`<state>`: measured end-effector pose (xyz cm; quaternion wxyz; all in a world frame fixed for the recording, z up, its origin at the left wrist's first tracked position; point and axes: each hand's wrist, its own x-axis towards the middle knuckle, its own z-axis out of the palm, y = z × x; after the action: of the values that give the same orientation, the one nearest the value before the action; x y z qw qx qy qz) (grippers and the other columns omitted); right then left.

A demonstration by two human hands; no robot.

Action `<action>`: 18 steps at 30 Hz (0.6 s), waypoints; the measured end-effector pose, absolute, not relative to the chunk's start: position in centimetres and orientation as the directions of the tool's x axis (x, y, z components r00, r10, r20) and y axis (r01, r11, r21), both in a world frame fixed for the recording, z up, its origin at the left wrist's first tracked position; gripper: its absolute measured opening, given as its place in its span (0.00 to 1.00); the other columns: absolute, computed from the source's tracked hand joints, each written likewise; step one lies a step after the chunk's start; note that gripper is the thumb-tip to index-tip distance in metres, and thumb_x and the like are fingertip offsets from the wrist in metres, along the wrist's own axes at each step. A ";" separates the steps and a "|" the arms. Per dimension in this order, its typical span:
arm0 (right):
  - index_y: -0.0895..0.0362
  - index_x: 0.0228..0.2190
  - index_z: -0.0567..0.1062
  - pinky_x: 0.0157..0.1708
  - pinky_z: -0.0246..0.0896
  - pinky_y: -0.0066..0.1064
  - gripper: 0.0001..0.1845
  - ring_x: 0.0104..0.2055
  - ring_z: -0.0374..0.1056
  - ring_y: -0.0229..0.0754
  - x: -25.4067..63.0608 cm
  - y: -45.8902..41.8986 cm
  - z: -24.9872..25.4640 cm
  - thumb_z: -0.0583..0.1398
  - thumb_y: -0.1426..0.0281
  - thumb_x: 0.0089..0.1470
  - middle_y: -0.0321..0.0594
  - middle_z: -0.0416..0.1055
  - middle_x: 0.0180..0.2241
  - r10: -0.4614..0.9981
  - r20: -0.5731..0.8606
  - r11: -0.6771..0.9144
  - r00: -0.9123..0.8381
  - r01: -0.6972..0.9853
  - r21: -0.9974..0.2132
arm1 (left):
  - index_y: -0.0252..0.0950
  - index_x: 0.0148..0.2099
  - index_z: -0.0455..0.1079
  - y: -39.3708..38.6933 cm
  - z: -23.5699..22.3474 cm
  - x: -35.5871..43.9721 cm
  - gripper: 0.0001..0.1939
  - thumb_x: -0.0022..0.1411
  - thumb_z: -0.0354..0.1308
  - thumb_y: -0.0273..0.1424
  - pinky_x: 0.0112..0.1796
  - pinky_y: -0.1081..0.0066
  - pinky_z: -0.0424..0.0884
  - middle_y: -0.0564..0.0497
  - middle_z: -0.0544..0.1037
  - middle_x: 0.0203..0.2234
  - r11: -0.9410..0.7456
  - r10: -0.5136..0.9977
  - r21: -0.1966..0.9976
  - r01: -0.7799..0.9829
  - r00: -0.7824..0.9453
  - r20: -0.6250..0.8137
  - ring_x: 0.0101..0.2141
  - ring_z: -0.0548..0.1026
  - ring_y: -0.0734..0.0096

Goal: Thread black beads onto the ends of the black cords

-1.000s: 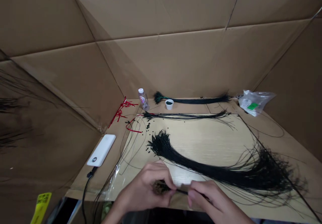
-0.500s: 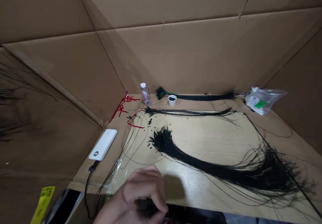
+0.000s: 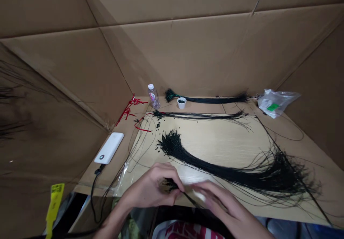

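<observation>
My left hand is closed around a small bundle of black strands near the table's front edge. The bundle's frayed, knotty end shows inside the curl of my fingers, and its tail slants down to the right between thumb and forefinger. My right hand is beside that tail, smeared by motion; a pale patch shows at its fingers, and whether it grips anything is unclear. Beyond both hands lies a large bundle of black strands, its knotted end at the left and loose ends fanning out right.
Farther back are a thinner strand bundle, another bundle, a white cup of dark bits, a clear bottle and a plastic bag. Red ribbon and a white power bank lie left. Cardboard walls enclose the table.
My right hand has come into view at the lower right. My left hand has turned, so the held strands show more clearly. The view has shifted slightly.
</observation>
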<state>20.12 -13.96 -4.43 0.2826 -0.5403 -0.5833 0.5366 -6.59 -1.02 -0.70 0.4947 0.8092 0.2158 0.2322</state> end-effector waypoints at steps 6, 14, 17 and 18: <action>0.54 0.38 0.77 0.34 0.61 0.31 0.30 0.28 0.64 0.40 14.6 -8.5 -4.4 0.53 0.43 0.77 0.29 0.66 0.24 0.845 -0.212 -0.248 -0.491 -0.008 -0.969 | 0.38 0.40 0.81 -0.9 0.0 -7.4 0.15 0.57 0.62 0.15 0.38 0.74 0.69 0.55 0.82 0.30 -0.478 0.664 0.839 0.259 0.732 0.153 0.33 0.78 0.71; 0.54 0.34 0.77 0.40 0.55 0.32 0.32 0.38 0.64 0.43 14.6 -8.9 -4.5 0.53 0.43 0.77 0.32 0.68 0.31 0.919 -0.186 -0.169 -0.349 0.079 -0.982 | 0.37 0.41 0.79 -1.1 -0.8 -7.9 0.07 0.63 0.66 0.20 0.38 0.74 0.70 0.54 0.83 0.31 -0.464 0.714 0.829 0.310 0.686 0.143 0.33 0.79 0.71; 0.53 0.33 0.76 0.44 0.58 0.32 0.30 0.41 0.67 0.46 14.4 -9.1 -4.7 0.54 0.45 0.78 0.34 0.71 0.33 0.931 -0.187 -0.161 -0.313 0.108 -0.981 | 0.36 0.39 0.79 -0.9 -1.1 -7.5 0.03 0.68 0.69 0.26 0.37 0.74 0.71 0.52 0.84 0.31 -0.450 0.690 0.860 0.241 0.705 0.164 0.32 0.80 0.71; 0.53 0.34 0.75 0.42 0.58 0.32 0.29 0.40 0.66 0.45 14.5 -9.3 -4.9 0.54 0.45 0.77 0.34 0.70 0.33 0.932 -0.192 -0.164 -0.308 0.114 -0.980 | 0.36 0.38 0.79 -0.9 -1.2 -7.5 0.05 0.69 0.70 0.27 0.36 0.74 0.71 0.52 0.84 0.31 -0.452 0.680 0.866 0.216 0.712 0.178 0.32 0.80 0.71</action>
<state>14.45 -9.31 -4.91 0.3436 -0.4772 -0.5476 0.5953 -7.46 -0.87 -1.23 0.4448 0.8111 0.2760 0.2609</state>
